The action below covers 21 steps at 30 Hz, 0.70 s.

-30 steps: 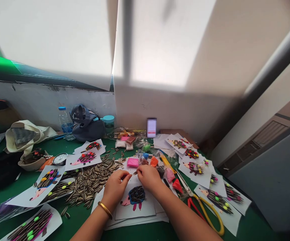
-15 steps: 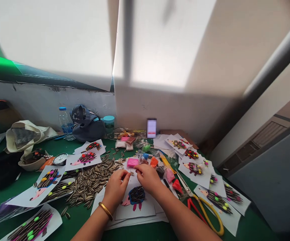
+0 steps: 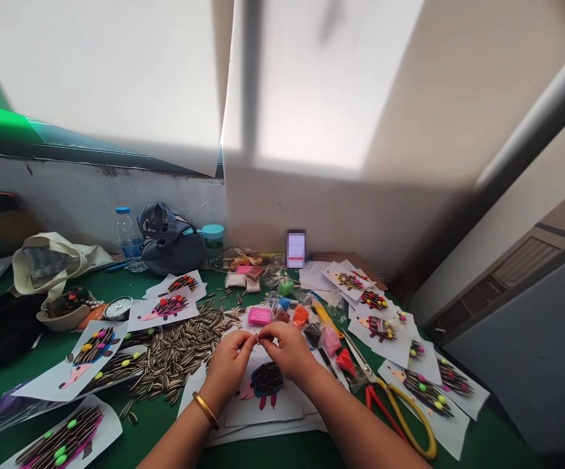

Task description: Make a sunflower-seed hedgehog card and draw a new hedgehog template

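Brings R hand [image 3: 286, 352] to L hand [image 3: 228, 361], pinching (can't tell what), beyond crosswise blue-rimmed, dark-backed hedgehog [image 3: 267, 380] on white paper [image 3: 287, 412], nearer R.

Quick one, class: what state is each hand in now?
Left hand: closed in a pinch; anything held cannot be told.
Right hand: also pinched closed; anything held cannot be told.

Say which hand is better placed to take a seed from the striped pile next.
Probably the left hand: it sits beside the seed pile, while the right hand is farther off, near the orange packet. Both seem busy pinching, though.
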{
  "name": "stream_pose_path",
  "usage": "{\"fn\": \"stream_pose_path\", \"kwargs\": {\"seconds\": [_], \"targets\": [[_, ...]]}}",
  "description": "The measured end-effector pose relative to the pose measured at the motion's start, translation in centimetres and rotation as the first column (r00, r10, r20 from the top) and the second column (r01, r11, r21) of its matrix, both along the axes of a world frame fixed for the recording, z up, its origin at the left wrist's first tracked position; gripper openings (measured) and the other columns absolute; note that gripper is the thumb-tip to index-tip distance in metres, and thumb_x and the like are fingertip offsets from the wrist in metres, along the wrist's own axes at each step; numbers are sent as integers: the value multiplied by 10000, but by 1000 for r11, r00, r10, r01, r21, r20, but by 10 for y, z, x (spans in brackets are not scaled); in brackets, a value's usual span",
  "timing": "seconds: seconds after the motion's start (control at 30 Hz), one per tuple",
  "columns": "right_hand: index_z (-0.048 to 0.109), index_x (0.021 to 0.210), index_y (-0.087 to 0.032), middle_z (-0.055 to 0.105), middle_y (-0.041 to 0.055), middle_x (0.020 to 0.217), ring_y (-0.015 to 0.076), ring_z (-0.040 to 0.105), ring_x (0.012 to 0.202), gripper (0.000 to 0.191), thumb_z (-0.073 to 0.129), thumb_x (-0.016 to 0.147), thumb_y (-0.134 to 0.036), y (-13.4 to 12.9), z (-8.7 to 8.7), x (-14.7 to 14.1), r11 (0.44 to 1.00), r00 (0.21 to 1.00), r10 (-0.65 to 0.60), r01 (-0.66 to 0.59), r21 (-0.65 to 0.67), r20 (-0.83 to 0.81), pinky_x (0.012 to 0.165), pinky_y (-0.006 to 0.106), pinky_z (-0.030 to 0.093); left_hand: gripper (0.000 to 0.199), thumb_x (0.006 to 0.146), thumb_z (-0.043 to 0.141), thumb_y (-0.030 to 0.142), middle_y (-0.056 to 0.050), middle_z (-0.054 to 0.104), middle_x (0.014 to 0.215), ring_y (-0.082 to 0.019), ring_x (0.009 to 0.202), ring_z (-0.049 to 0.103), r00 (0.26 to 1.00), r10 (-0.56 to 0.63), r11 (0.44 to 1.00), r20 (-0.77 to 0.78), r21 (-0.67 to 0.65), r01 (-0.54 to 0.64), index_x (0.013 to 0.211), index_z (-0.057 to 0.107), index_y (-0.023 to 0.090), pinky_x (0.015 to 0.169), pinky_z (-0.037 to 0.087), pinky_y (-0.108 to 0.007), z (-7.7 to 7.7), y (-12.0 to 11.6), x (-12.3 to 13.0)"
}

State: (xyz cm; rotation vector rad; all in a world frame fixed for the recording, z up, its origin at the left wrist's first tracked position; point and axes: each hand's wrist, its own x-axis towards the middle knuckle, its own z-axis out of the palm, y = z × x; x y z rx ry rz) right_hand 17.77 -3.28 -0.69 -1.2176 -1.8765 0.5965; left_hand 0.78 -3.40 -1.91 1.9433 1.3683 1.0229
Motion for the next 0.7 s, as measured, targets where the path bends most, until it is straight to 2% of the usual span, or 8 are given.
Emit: {"fn": "stream_pose_path", "kwargs": {"seconds": [0.1,0.2,0.27,0.33,0.4,0.47,0.57,0.7], "targets": [[690,840,-203,703,10,836,155,627,800,152,569,802,-120,-3,-1,7,998,998,-57,57,-23,7,749,254,459,374,940,410,443,-35,637,758,-205,765,581,988,55,997,-143,66,-45,731,614,210,696,419,-301,3,0,-1],[648,836,-196,705,24,904,163,638,832,154,526,781,-118,-7,-7,17,987,990,-129,124,-104,-47,749,260,473,384,933,438,437,-27,616,703,-211,742,573,949,104,992,-297,95,-79,654,578,213,669,386,-305,6,1,-3],[631,830,-197,705,27,908,165,641,805,152,510,772,-124,-9,-12,24,975,984,-164,152,-163,-66,713,259,477,271,897,521,398,-24,641,750,-221,793,588,924,109,992,-368,92,-81,716,616,219,699,378,-315,5,1,-4],[631,831,-201,697,15,842,162,627,735,155,501,775,-138,-12,-17,30,964,981,-184,170,-203,-54,660,255,467,95,852,590,305,-21,669,841,-231,874,598,902,82,995,-423,84,-52,871,663,247,746,373,-329,4,1,-5],[637,834,-205,683,5,794,160,615,710,164,492,785,-146,-15,-19,36,963,982,-183,169,-211,-48,646,253,461,197,821,611,212,-24,682,929,-239,942,595,876,28,998,-481,65,4,990,676,288,781,364,-342,2,0,-5],[649,836,-206,685,12,826,165,626,775,179,485,796,-145,-18,-20,41,970,984,-167,153,-189,-60,702,261,476,251,811,610,173,-30,684,973,-246,971,589,843,-23,998,-537,41,53,1004,692,311,798,356,-356,0,-1,-4],[697,888,-210,696,36,928,180,635,910,216,497,820,-163,-24,-22,47,979,988,-140,130,-158,-57,840,295,486,216,830,593,185,-39,681,953,-251,961,588,807,-73,995,-586,11,97,946,719,316,798,347,-371,-1,-2,-3],[720,997,-218,697,59,1031,193,634,993,254,505,863,-217,-31,-27,54,975,990,-134,126,-181,-32,909,322,481,209,847,570,196,-42,684,928,-249,955,594,797,-81,994,-598,9,107,914,730,314,800,345,-373,-2,-2,-2]]}}
